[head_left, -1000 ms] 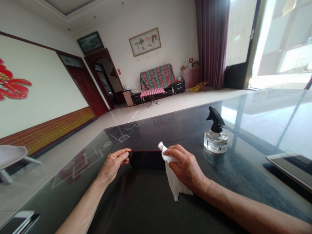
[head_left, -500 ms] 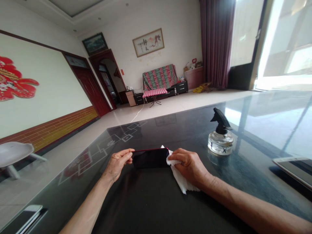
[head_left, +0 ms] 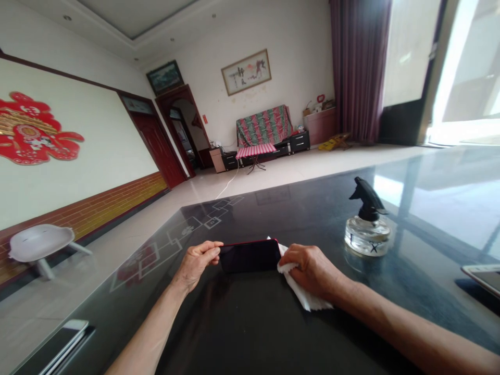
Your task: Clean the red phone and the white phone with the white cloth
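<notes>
A dark phone with a red rim [head_left: 250, 255] is held up on its long edge above the glossy black table [head_left: 242, 323]. My left hand [head_left: 197, 263] pinches the phone's left end between thumb and fingers. My right hand [head_left: 310, 270] is closed on a crumpled white cloth [head_left: 302, 290] and presses it against the phone's right end; the cloth trails down under my wrist onto the table.
A small clear spray bottle with a black trigger [head_left: 366, 224] stands to the right. One phone [head_left: 484, 276] lies at the right edge, another [head_left: 64, 345] at the near left corner. A white stool [head_left: 39, 245] stands on the floor at the left.
The phone has tilted up so its dark face shows. My right hand with the cloth has dropped from above the phone's top edge to its right end. The view has shifted left.
</notes>
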Tool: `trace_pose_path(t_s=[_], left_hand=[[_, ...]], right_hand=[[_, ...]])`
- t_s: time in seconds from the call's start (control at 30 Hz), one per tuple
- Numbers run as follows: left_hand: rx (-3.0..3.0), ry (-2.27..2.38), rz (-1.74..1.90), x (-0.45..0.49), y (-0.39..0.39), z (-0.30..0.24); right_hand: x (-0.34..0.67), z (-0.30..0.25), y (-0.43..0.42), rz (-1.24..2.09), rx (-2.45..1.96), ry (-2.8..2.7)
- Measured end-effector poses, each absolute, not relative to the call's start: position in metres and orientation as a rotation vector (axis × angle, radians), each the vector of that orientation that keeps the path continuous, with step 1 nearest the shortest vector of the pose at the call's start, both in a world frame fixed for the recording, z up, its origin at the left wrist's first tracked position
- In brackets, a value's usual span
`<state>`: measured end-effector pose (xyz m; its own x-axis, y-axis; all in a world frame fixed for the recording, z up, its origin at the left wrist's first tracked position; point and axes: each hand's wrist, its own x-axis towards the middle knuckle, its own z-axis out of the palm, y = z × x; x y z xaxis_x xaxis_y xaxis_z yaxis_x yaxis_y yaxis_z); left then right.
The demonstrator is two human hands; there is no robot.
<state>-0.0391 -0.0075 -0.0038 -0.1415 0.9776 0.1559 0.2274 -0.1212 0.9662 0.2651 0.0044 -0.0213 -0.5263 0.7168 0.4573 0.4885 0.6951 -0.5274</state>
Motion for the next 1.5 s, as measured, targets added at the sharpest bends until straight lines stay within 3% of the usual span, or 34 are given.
trace_pose_path(t_s=[0.27, 0.57, 0.93, 1.2, 1.5], left_hand=[[1.406, 1.443, 1.307, -0.042, -0.007, -0.005], [1.36, 1.424, 1.315, -0.045, -0.007, -0.007], [1.378, 1.434, 1.309, -0.043, -0.006, -0.006], [1.382, 1.472, 1.306, -0.042, -0.008, -0.003], [1.381, 1.45, 1.305, -0.043, -0.007, -0.004]], right_hand=[[0.28, -0.017, 0.015, 0.32, -1.195, -1.794], [0.27, -0.009, 0.009, 0.854, -1.024, -1.514], [0.286, 0.009, 0.013, 0.748, -1.207, -1.52], [0.292, 0.017, 0.013, 1.426, -1.184, -1.397], [0.291, 0.018, 0.012, 1.181, -1.067, -1.62]])
